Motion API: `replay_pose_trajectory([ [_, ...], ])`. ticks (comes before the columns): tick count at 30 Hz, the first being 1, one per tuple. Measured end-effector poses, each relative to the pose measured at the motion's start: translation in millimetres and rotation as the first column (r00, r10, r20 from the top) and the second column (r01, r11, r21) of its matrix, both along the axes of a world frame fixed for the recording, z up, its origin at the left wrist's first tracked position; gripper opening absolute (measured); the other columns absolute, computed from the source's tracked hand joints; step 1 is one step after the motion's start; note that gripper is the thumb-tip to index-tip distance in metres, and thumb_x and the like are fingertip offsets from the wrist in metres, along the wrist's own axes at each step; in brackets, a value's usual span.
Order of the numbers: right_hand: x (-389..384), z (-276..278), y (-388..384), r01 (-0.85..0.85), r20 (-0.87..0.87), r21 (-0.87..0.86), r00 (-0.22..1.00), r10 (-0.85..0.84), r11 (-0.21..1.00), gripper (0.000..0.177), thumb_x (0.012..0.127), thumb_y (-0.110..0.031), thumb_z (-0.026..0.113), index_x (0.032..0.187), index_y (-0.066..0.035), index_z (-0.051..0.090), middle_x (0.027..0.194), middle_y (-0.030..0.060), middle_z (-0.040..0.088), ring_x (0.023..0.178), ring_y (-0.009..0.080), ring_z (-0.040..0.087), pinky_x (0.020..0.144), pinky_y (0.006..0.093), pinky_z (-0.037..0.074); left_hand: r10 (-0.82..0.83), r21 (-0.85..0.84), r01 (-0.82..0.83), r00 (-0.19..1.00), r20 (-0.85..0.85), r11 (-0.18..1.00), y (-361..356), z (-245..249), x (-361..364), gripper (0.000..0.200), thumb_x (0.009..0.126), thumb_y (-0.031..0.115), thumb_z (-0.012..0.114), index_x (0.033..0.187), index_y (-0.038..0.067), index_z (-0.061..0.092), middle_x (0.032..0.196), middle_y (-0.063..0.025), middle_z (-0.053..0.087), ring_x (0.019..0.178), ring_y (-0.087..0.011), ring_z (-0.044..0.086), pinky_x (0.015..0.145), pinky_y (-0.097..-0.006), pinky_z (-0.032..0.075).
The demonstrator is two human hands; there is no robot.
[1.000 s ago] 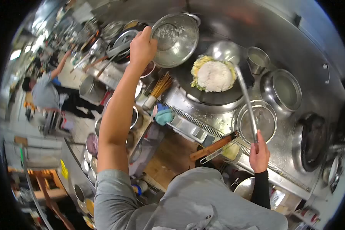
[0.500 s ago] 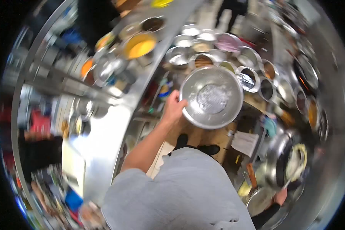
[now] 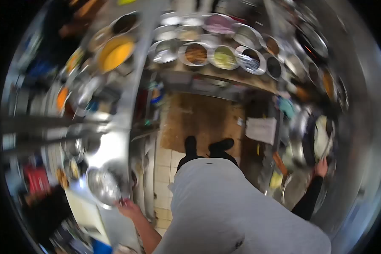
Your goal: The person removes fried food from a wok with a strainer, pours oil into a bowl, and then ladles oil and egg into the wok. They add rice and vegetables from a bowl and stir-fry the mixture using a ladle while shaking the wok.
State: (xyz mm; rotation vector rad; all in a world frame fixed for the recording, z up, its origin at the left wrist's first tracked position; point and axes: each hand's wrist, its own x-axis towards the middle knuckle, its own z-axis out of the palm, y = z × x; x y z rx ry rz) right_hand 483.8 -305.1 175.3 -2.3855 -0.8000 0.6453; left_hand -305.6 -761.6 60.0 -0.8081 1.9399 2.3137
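Observation:
The picture is motion-blurred. My left hand (image 3: 128, 207) reaches out to the lower left and grips the rim of an empty steel bowl (image 3: 101, 186), which sits low over a steel counter (image 3: 114, 148). My right hand (image 3: 321, 168) is stretched to the far right, closed on the long handle of a ladle (image 3: 327, 148). The ladle runs up into a dark wok (image 3: 311, 144) that holds white rice and yellow egg (image 3: 321, 135). My grey top fills the bottom middle.
A row of steel bowls with ingredients (image 3: 224, 57) lines a shelf at the top, and a bowl of yellow stuff (image 3: 114, 53) sits at the upper left. My shoes (image 3: 207, 146) stand on a wooden board (image 3: 199, 118). A white cloth (image 3: 261, 129) hangs by the stove.
My view has swung from the stove round to the left. My left hand carried the steel bowl away from the wok, past the ingredient bowls, down to the left counter. My right hand stayed on the ladle.

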Motion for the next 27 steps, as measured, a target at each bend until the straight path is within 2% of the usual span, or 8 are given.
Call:
replay_pose_trajectory([
  [3, 3, 47, -33, -0.312, 0.543, 0.065, 0.808, 0.229, 0.948, 0.047, 0.1, -0.021, 0.042, 0.142, -0.002, 0.045, 0.125, 0.0208, 0.062, 0.108, 0.025, 0.06, 0.095, 0.0331, 0.043, 0.259, 0.017, -0.264, 0.954, 0.149, 0.964, 60, 18, 1, 0.072, 0.084, 0.052, 0.066, 0.126, 0.003, 0.035, 0.088, -0.0053, 0.046, 0.064, -0.0167, 0.043, 0.056, -0.027, 0.037],
  [6, -60, 106, -71, -0.109, 0.44, 0.107, 0.897, 0.051, 0.988, 0.048, 0.101, -0.023, 0.041, 0.144, -0.004, 0.042, 0.129, 0.0231, 0.059, 0.115, 0.0284, 0.059, 0.098, 0.035, 0.043, -0.272, -0.106, 0.31, 0.923, 0.271, 0.945, 134, 26, 23, 0.058, 0.09, 0.054, 0.057, 0.118, 0.006, 0.043, 0.08, -0.0036, 0.046, 0.059, -0.0145, 0.041, 0.052, -0.0258, 0.036],
  [7, -54, 97, -82, -0.087, 0.431, 0.109, 0.902, 0.032, 0.99, 0.046, 0.1, -0.022, 0.04, 0.142, -0.004, 0.044, 0.127, 0.0237, 0.059, 0.112, 0.0304, 0.06, 0.096, 0.0375, 0.044, -0.547, 0.247, 0.491, 0.791, 0.273, 0.835, 145, -7, 6, 0.041, 0.097, 0.05, 0.05, 0.1, 0.009, 0.051, 0.069, 0.0001, 0.043, 0.055, -0.0114, 0.038, 0.049, -0.0254, 0.032],
  [11, -11, -29, -103, -0.256, 0.512, -0.139, 0.808, 0.291, 0.957, 0.04, 0.099, -0.017, 0.037, 0.135, -0.003, 0.05, 0.119, 0.026, 0.061, 0.101, 0.0387, 0.062, 0.09, 0.0474, 0.048, -0.94, 0.1, 0.989, 0.072, 0.332, 0.111, 361, -15, 109, 0.028, 0.098, 0.032, 0.054, 0.077, 0.015, 0.05, 0.066, 0.0037, 0.043, 0.057, -0.0075, 0.04, 0.05, -0.0233, 0.033],
  [15, -22, -3, -78, 0.027, 0.129, 0.05, 0.991, -0.034, 0.998, 0.047, 0.101, -0.025, 0.04, 0.147, -0.014, 0.041, 0.099, 0.0196, 0.055, 0.085, 0.0322, 0.056, 0.075, 0.0402, 0.047, -0.633, -0.527, 0.497, -0.767, 0.106, -0.69, 530, 19, 278, 0.05, 0.086, 0.014, 0.07, 0.129, 0.005, 0.047, 0.112, -0.0126, 0.055, 0.1, -0.024, 0.056, 0.089, -0.0366, 0.048],
  [17, -33, 62, -76, 0.135, 0.0, 0.035, 0.991, -0.135, 0.99, 0.047, 0.102, -0.028, 0.043, 0.148, -0.019, 0.041, 0.061, 0.0032, 0.044, 0.046, 0.0135, 0.045, 0.048, 0.0338, 0.046, -0.387, -0.803, 0.119, -0.911, 0.146, -0.583, 588, 40, 352, 0.063, 0.079, 0.014, 0.074, 0.134, 0.006, 0.044, 0.123, -0.0181, 0.052, 0.114, -0.0327, 0.052, 0.097, -0.0441, 0.044],
  [21, -14, 62, -93, 0.086, 0.299, 0.121, 0.947, -0.119, 0.989, 0.048, 0.102, -0.025, 0.04, 0.15, -0.015, 0.037, 0.119, 0.0202, 0.064, 0.108, 0.0274, 0.064, 0.096, 0.0365, 0.047, -0.239, -0.958, -0.151, -0.948, 0.211, -0.245, 665, 49, 461, 0.082, 0.075, 0.01, 0.074, 0.146, 0.011, 0.034, 0.139, -0.0196, 0.044, 0.134, -0.0395, 0.038, 0.106, -0.0526, 0.037],
  [27, 18, 10, -34, 0.131, 0.05, -0.001, 0.99, -0.131, 0.991, 0.048, 0.103, -0.029, 0.038, 0.149, -0.013, 0.037, 0.131, 0.024, 0.055, 0.116, 0.0371, 0.057, 0.1, 0.0386, 0.044, -0.086, -0.782, -0.622, -0.777, 0.623, -0.046, 737, -9, 521, 0.102, 0.069, 0.02, 0.081, 0.152, 0.022, 0.021, 0.138, -0.0191, 0.045, 0.137, -0.0425, 0.035, 0.107, -0.0559, 0.036],
])
